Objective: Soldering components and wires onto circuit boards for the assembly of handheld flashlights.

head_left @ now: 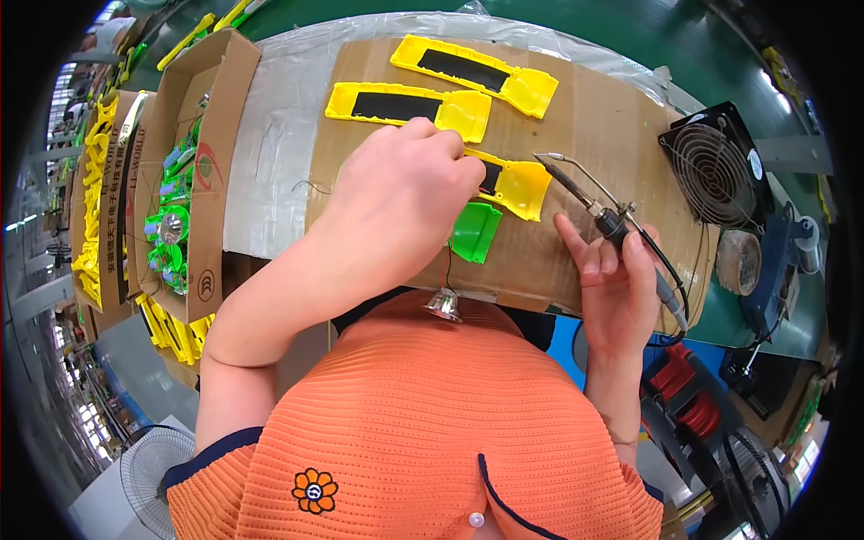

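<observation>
My right hand (616, 279) grips a soldering iron (611, 225) by its dark handle, with a thin feed tube beside its tip. The tip points up and left, over a yellow plastic shell (524, 187). Fingers closed, my left hand (400, 198) reaches down at that shell's left part and hides much of it. What it pinches is out of sight. Just below the fingers lies a green plastic casing (474, 232), partly covered by the hand. A silver reflector cup (444, 305) hangs on a thin wire by the cardboard's near edge. Two more yellow shells (463, 112) (531, 90) lie beyond.
Cardboard (594, 117) covers the work surface. At left, an open carton (236, 85) holds green lamp parts (169, 225), beside another box of yellow parts (90, 225). A black cooling fan (715, 166) and a pale spool (739, 262) stand at right.
</observation>
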The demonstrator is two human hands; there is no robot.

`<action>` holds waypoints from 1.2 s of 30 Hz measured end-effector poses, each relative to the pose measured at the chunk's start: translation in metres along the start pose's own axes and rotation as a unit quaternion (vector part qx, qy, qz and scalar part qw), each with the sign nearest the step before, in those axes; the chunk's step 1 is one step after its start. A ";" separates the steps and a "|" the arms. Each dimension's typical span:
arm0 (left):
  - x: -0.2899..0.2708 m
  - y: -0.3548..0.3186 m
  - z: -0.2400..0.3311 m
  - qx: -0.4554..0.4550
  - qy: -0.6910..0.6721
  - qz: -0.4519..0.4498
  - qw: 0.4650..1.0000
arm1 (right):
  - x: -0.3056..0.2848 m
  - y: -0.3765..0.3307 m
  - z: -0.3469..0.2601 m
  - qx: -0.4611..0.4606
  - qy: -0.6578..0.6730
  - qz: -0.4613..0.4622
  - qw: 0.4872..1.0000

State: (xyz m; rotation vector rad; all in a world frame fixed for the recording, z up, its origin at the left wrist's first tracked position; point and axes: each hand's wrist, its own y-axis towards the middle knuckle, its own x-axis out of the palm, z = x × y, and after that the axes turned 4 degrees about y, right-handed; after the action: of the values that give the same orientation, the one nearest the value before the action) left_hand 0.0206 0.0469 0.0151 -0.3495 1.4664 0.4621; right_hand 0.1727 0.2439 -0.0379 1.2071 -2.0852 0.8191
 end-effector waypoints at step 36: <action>0.021 -0.092 -0.059 -0.265 -0.284 0.231 0.892 | 0.010 -0.046 0.014 -0.023 -0.068 -0.034 0.997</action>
State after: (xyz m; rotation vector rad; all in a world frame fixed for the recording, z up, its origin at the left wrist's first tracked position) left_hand 0.0169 -0.0600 -0.0153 -0.2548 0.8133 1.2529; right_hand 0.2072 0.2100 -0.0293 1.3353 -2.1451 0.6701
